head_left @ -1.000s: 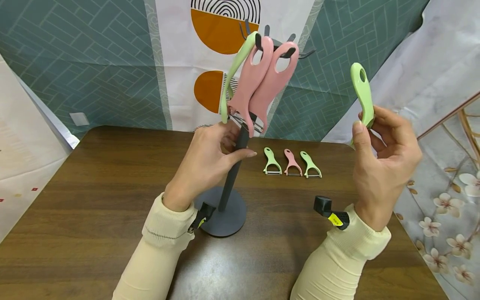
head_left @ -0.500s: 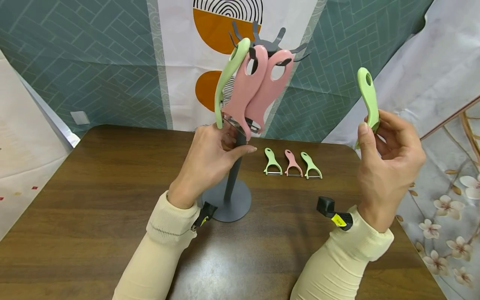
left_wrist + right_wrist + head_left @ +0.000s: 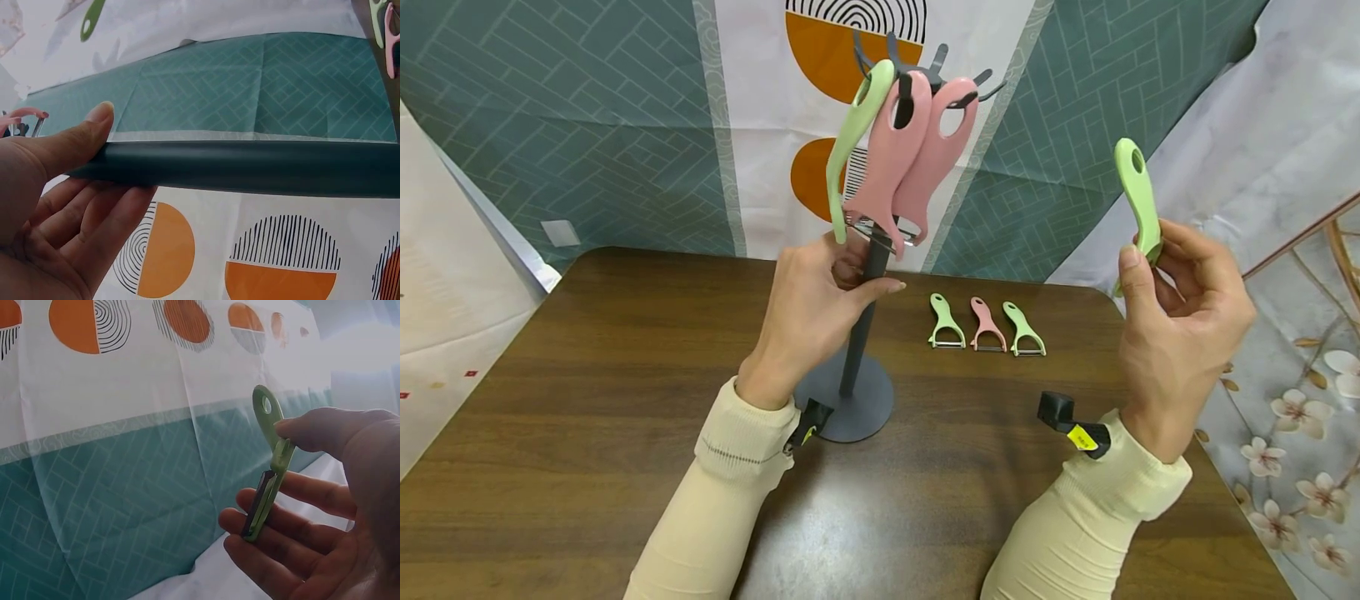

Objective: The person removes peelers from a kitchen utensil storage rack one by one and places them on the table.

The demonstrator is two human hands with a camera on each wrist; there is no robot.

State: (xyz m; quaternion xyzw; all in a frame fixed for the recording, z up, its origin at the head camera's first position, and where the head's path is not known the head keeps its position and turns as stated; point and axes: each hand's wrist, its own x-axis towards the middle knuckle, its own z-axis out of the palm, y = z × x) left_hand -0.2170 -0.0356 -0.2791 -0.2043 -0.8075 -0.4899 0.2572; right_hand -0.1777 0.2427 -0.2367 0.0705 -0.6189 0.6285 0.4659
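My left hand (image 3: pixel 808 304) grips the dark post (image 3: pixel 250 167) of a hook stand just under its hanging peelers, thumb on one side and fingers on the other. A green peeler (image 3: pixel 850 142) and two pink ones, the nearer pink peeler (image 3: pixel 887 167) and another pink peeler (image 3: pixel 934 162), hang by their handle holes from the hooks. The stand leans, its round base (image 3: pixel 872 408) low over the table. Off to the right, my right hand (image 3: pixel 1183 325) pinches another green peeler (image 3: pixel 267 428) near its blade end, handle pointing up.
On the brown table (image 3: pixel 587 400), right of the stand, lie a green peeler (image 3: pixel 943 315), a pink peeler (image 3: pixel 983 315) and a second green peeler (image 3: pixel 1019 320) in a row. Bare hooks (image 3: pixel 938 58) stick out behind. A patterned curtain (image 3: pixel 625 167) hangs at the back.
The stand has turned a little in my left hand, and its base has shifted away from me. My right hand has drifted slightly right with the green peeler.
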